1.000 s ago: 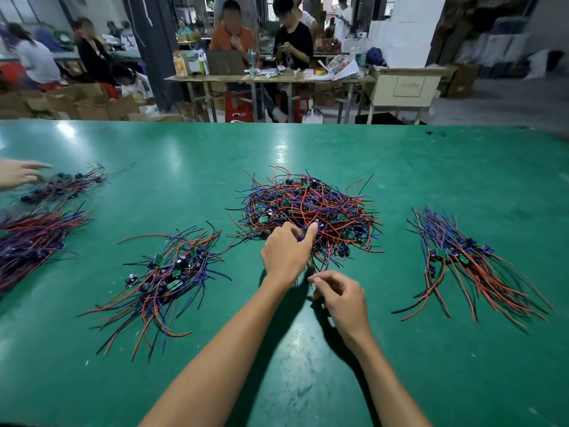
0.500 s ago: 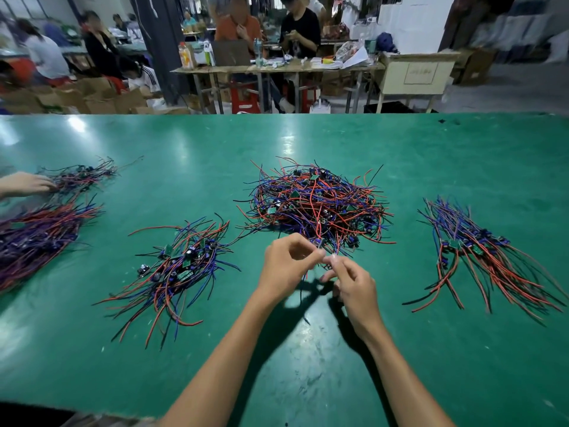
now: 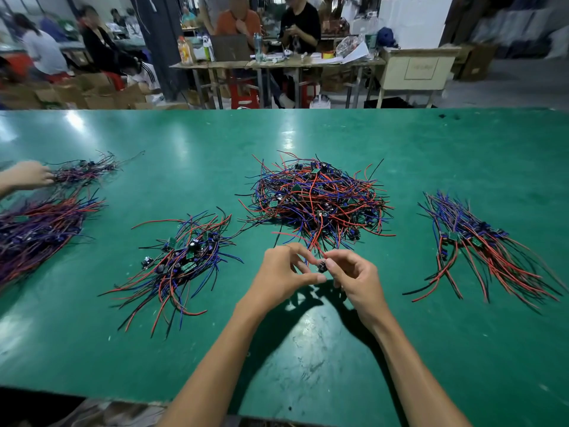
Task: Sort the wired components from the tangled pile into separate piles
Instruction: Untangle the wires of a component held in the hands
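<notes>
A small dark wired component (image 3: 321, 267) is pinched between the fingertips of the right hand (image 3: 354, 280), just above the green surface (image 3: 462, 349) and just in front of the tangled pile (image 3: 317, 198). Its red and blue leads run up from the fingers toward the near edge of that pile. The left hand (image 3: 281, 277) is curled close beside the right, with its thumb stretched out under the component and its fingers bent around the leads; whether it actually grips a lead cannot be told.

The tangled pile sits mid-surface, a mound of red, blue and black wires with small green circuit boards showing. To its left lies a sorted pile (image 3: 181, 260) of wired parts with loosely fanned leads; to its right lies another sorted pile (image 3: 480, 248) with leads more closely aligned.

At the far left, another person's hand (image 3: 29, 175) rests at a further wire bundle (image 3: 83, 172), with a larger heap (image 3: 37, 229) nearer.
</notes>
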Demonstrator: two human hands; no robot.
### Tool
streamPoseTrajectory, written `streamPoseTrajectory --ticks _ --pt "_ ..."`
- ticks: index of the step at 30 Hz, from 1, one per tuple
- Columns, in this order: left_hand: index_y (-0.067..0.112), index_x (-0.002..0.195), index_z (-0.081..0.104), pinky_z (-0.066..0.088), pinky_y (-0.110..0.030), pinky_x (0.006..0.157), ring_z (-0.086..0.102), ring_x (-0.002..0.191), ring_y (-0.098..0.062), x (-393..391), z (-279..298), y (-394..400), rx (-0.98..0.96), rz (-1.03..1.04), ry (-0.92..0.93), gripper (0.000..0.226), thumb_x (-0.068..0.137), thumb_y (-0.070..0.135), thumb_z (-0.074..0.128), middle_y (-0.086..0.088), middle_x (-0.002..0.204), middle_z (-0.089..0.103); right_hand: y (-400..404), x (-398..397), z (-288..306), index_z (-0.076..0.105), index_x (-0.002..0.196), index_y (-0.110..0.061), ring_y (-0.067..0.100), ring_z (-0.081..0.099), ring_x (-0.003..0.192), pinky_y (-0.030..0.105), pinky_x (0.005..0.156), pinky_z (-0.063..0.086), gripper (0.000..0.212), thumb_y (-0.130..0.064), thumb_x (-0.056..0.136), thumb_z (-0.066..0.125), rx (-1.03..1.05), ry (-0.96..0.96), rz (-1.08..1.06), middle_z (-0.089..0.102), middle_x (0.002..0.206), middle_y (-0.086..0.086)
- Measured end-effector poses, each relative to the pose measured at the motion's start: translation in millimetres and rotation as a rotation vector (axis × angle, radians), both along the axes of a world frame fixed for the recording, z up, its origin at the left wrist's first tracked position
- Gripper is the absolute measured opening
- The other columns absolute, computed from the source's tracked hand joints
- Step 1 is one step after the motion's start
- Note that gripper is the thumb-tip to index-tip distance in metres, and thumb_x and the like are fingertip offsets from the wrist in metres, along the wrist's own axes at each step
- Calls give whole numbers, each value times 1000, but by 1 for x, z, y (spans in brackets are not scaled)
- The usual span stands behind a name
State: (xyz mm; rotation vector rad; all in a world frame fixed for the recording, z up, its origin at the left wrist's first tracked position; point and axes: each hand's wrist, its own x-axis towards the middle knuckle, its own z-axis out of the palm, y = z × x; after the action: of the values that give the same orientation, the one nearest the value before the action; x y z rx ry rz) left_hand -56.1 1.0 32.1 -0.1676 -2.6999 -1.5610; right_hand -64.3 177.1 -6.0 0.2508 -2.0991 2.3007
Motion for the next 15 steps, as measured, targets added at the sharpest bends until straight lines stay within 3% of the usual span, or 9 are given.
streamPoseTrajectory --ticks 3,5,9,12,15 --pt "25 108 68 44 -19 56 52 52 -6 3 -2 1 30 16 -11 44 71 29 92 1 74 75 0 1 0 75 101 -13 9 67 78 15 67 49 11 -8 95 68 30 26 9 78 93 8" --pt "29 112 67 46 -24 59 50 56 -12 4 -3 1 120 0 -14 44 74 28 90 2 74 74 -1 2 1 77 101 -14 3 64 72 12 64 47 12 -9 95 68 35 35 11 78 89 2" --pt "37 107 71 45 -29 61 52 62 -14 5 -5 -5 209 -54 -7 33 78 38 86 5 74 73 -1 3 1 79 102 -17 -2 55 61 11 58 43 14 -12 96 68 59 31 22 73 75 -10" --pt "39 102 73 37 -25 53 43 57 -12 5 -5 -12 241 -50 30 26 79 48 82 4 79 74 1 4 2 81 100 -23 2 57 65 15 58 45 14 -23 97 68 53 -3 65 78 85 2" --pt "34 98 75 28 -24 47 38 54 -14 -2 5 -33 268 3 85 21 82 45 81 3 82 77 1 5 3 81 104 -28 5 50 59 15 56 43 22 -37 91 67 44 -25 86 77 86 9"
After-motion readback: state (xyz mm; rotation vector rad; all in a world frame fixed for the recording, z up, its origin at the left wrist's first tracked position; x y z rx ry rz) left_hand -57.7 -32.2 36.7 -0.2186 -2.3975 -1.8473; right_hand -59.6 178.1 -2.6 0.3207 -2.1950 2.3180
